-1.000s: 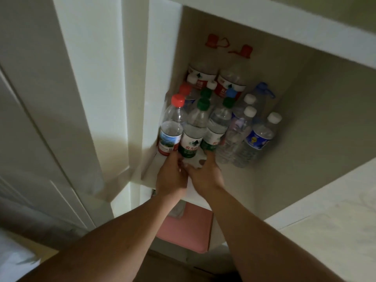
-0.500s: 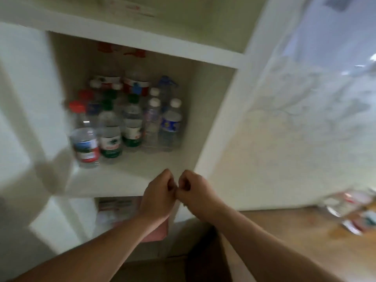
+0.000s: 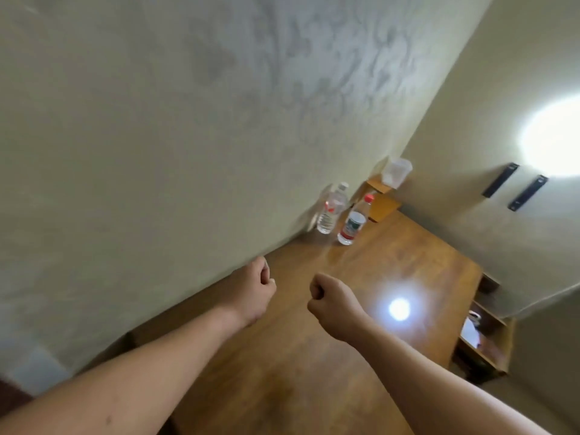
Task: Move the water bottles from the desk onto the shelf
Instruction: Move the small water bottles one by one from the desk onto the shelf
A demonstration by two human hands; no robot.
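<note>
We had turned from the shelf, which was out of view by then, back to the wooden desk (image 3: 392,277), and both our hands came away with nothing in them. A second earlier they had been at the front of the shelf, pressed up against a crowd of bottles; half a second earlier they had drawn back to its front edge. Now the left hand (image 3: 254,288) and the right hand (image 3: 332,304) hung over the desk as loose fists, fingers curled in on themselves and pinching nothing. Two bottles were left, well ahead of both fists at the far side of the desk: a clear bottle (image 3: 331,210) against the wall (image 3: 188,120), and a red-capped bottle (image 3: 353,224) just to its right, nearer the right hand's line of reach. By our reckoning the last delivery was done and these two were next.
</note>
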